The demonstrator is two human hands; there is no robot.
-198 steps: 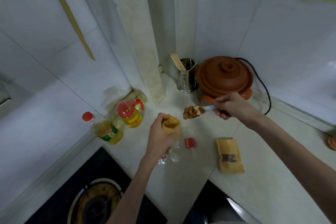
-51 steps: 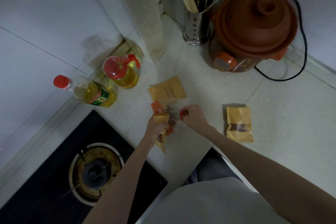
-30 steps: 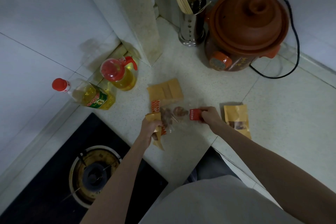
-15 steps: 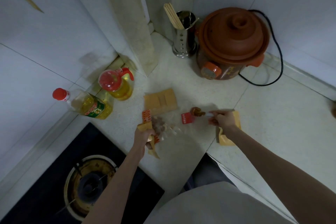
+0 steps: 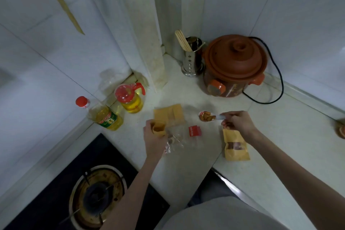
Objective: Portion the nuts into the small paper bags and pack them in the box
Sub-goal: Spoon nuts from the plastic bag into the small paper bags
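Note:
My left hand (image 5: 155,139) grips a small brown paper bag (image 5: 159,129), held upright with its mouth open. My right hand (image 5: 238,122) holds a spoon (image 5: 211,117) by the handle; its bowl, heaped with brown nuts (image 5: 206,116), hovers above the counter to the right of the bag. A clear plastic nut bag with a red label (image 5: 194,131) lies on the counter between my hands. A filled paper bag with a window (image 5: 235,145) lies below my right hand. A stack of flat empty paper bags (image 5: 170,115) lies behind the one I hold.
Two oil bottles (image 5: 106,115) (image 5: 130,99) stand at the left by the wall. A brown clay cooker (image 5: 234,66) with a black cord and a steel chopstick holder (image 5: 192,58) stand in the back corner. A gas burner (image 5: 95,196) is at the lower left.
My right hand has lifted the loaded spoon out of the plastic bag and to the right. My left hand has raised the paper bag upright.

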